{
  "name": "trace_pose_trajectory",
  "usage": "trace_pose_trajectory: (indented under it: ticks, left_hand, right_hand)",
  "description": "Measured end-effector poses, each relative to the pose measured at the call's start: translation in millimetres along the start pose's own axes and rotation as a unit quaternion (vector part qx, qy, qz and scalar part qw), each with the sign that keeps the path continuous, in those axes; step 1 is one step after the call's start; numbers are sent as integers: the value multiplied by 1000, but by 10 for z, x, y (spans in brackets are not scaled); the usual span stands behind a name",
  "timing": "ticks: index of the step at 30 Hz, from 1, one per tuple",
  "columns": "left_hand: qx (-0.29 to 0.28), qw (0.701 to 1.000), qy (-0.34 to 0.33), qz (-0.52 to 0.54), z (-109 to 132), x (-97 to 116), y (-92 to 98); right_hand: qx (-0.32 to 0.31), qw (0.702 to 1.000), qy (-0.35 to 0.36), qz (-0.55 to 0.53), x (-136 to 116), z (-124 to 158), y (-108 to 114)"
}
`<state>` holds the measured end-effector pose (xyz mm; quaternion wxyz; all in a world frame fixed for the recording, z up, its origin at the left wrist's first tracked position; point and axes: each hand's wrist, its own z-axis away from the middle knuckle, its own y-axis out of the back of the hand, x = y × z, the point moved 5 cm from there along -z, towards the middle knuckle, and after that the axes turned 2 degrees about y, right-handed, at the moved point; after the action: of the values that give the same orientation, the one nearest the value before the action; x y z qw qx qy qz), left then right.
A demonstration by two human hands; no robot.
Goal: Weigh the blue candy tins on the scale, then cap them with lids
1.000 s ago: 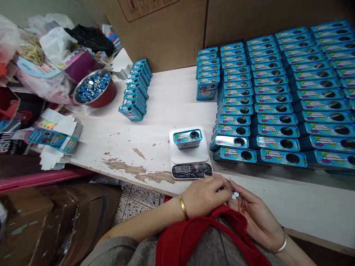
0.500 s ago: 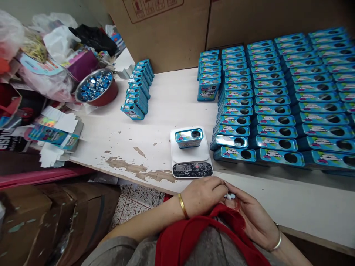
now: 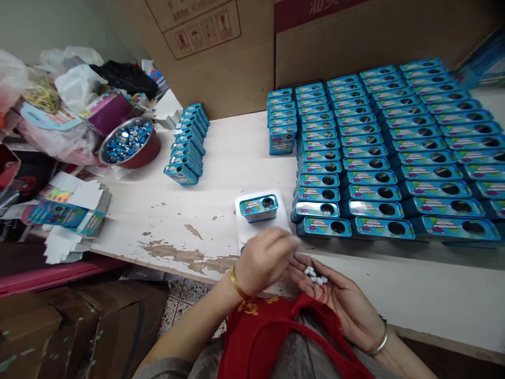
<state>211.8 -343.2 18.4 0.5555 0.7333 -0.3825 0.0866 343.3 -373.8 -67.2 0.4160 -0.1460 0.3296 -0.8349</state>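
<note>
A blue candy tin [image 3: 259, 207] with a round hole in its lid sits on a small white scale [image 3: 243, 226] near the table's front edge. My left hand [image 3: 263, 260], blurred by motion, hovers over the scale's front with fingers drawn together; what they pinch is not visible. My right hand [image 3: 342, 300] lies palm up just right of it, cupping several small white candies [image 3: 314, 276].
Many rows of the same blue tins [image 3: 386, 158] fill the table's right side. A shorter row of tins [image 3: 185, 143] stands at left beside a red bowl [image 3: 128, 143] of shiny blue pieces. Bags and papers clutter the far left; cardboard boxes [image 3: 221, 47] stand behind.
My left hand has lifted from my right palm toward the scale and now covers its display. My right palm has opened, showing more candies. The camera has tilted up slightly.
</note>
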Motion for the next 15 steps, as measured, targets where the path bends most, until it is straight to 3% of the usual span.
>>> trace_pose_trajectory:
  ticks: [2, 3, 5, 7, 10, 12, 15]
  left_hand:
    - [69, 997, 21, -40, -156, -141, 229]
    - [76, 994, 26, -67, -223, -207, 314]
    - [39, 990, 37, -131, -322, -337, 420]
    - [-33, 981, 58, -184, -369, -474, 472]
    - [-125, 967, 89, -204, -445, -699, 496]
    - [-135, 965, 81, -209, -600, -854, 484]
    - [-97, 964, 59, -239, -1005, -1134, 412]
  right_hand:
    - [10, 1000, -5, 1, 2, 10, -27]
    - [14, 1000, -5, 0, 1, 13, -34]
    - [14, 1000, -1, -2, -6, 7, -34]
    - [3, 1000, 2, -4, -11, -16, -26]
    - [-28, 1000, 1, -3, -11, -74, -16]
    - [-50, 999, -4, 0, -4, -115, -7]
    - [-84, 996, -23, 2, 10, -164, 19]
